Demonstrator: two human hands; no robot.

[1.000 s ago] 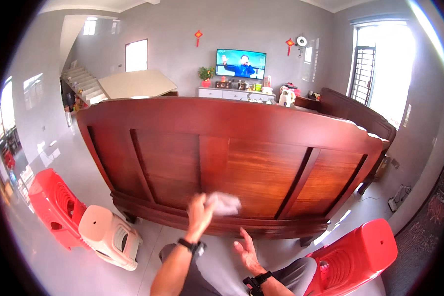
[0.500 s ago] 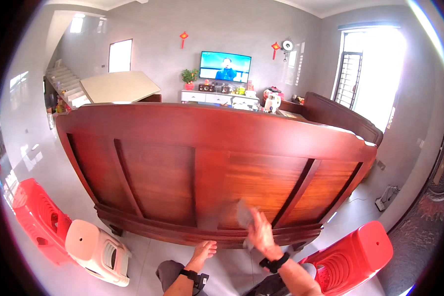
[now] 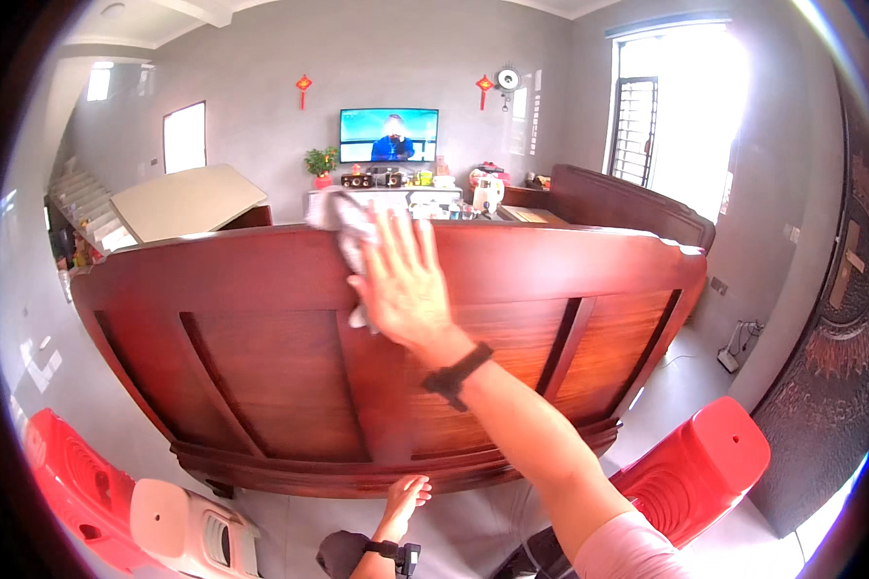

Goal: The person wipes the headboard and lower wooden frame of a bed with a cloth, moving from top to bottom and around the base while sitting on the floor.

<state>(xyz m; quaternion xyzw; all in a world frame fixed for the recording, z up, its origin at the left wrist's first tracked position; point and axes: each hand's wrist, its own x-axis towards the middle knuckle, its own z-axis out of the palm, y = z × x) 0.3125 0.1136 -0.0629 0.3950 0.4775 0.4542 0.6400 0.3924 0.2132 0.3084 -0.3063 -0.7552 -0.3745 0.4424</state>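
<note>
The step in hand seems to be wiping the back of the wooden settee (image 3: 386,396): the pale grey cloth (image 3: 353,222) is at its top rail (image 3: 531,261), under the right hand (image 3: 407,289), whose fingers are stretched and spread, not clenched. The left hand (image 3: 406,502) is low, before the bottom edge — its fingers are loosely bent and hold nothing that I can see. A next stroke would call, I think, for flat, steady pressure along the curved rail. Sideways the rail offers long room — but the red stool (image 3: 700,473) beside the right arm (image 3: 536,434) could limit the elbow.
</note>
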